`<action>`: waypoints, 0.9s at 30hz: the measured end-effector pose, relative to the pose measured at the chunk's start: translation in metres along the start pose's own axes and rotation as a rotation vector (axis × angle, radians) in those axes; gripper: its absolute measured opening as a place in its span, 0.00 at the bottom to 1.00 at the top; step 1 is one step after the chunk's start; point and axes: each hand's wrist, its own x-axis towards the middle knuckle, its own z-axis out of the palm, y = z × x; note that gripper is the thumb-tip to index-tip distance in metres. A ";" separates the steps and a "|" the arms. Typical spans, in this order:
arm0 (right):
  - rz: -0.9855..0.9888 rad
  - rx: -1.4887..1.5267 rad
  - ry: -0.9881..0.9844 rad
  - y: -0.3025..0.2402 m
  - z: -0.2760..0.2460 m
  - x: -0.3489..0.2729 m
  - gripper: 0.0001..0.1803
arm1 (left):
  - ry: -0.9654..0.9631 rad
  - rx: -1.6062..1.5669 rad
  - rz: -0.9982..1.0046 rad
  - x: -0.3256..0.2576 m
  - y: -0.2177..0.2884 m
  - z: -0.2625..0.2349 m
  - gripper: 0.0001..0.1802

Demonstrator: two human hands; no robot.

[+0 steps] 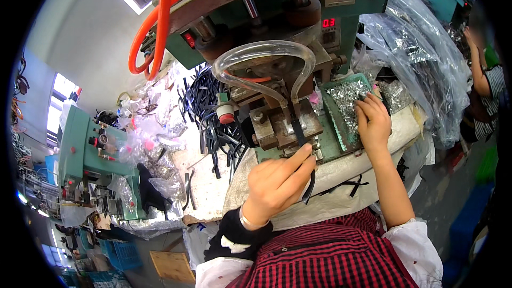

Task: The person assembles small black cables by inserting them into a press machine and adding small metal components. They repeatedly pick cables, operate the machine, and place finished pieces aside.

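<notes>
A narrow black strap [298,133] runs from the metal jig [282,128] of a green press [349,32] toward me. My left hand [277,184] is closed on it, pinching it just in front of the jig, and its tail hangs below my fingers. My right hand [374,122] reaches over a green tray [336,120] of small silvery metal pieces [346,98]. Its fingers are bent and drawn together among the pieces; whatever they pinch is too small to make out. A clear tube loop [266,48] arches above the jig.
Many black straps [213,122] lie in a heap left of the press, beside a red button [226,117]. Plastic bags [157,144] and a second green machine [90,154] stand farther left. Clear sheeting [426,48] bulges at right, with another person's arm [477,69] beyond. An orange hose [160,26] hangs upper left.
</notes>
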 end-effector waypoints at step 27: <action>0.419 0.810 -0.128 -0.059 -0.047 -0.002 0.08 | 0.135 -0.039 -1.089 -0.110 -0.088 -0.052 0.04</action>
